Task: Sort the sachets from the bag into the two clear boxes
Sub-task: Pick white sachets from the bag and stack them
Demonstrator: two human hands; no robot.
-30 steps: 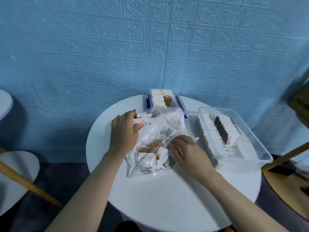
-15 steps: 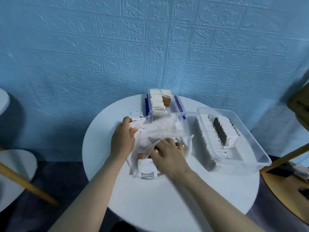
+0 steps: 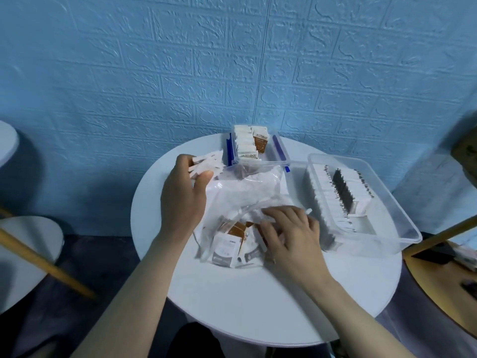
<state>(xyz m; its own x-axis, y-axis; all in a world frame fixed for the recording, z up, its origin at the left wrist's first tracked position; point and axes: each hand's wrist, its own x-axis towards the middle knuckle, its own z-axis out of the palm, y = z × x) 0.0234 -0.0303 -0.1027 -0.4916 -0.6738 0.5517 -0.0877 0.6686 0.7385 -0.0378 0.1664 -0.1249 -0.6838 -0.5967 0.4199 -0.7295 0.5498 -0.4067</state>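
On the round white table (image 3: pixel 258 306), loose sachets (image 3: pixel 229 248) at the clear bag (image 3: pixel 247 195) mouth are touched by the right hand (image 3: pixel 291 233), fingers spread. A fan of white sachets (image 3: pixel 209 164) is pinched by the left hand (image 3: pixel 183 197). Beyond, filed sachets are held in the large clear box (image 3: pixel 387 202) and the small clear box (image 3: pixel 277 148).

Right hand (image 3: pixel 291 233) fingertips are sunk in the clear bag (image 3: pixel 247 200); whether they hold a sachet cannot be told. Bag contents are blurred, print unreadable. Left hand (image 3: pixel 183 200) covers part of the white sachets (image 3: pixel 206 164) it grips; their count is uncertain. Large clear box (image 3: pixel 397 202) sachet markings are too small to read
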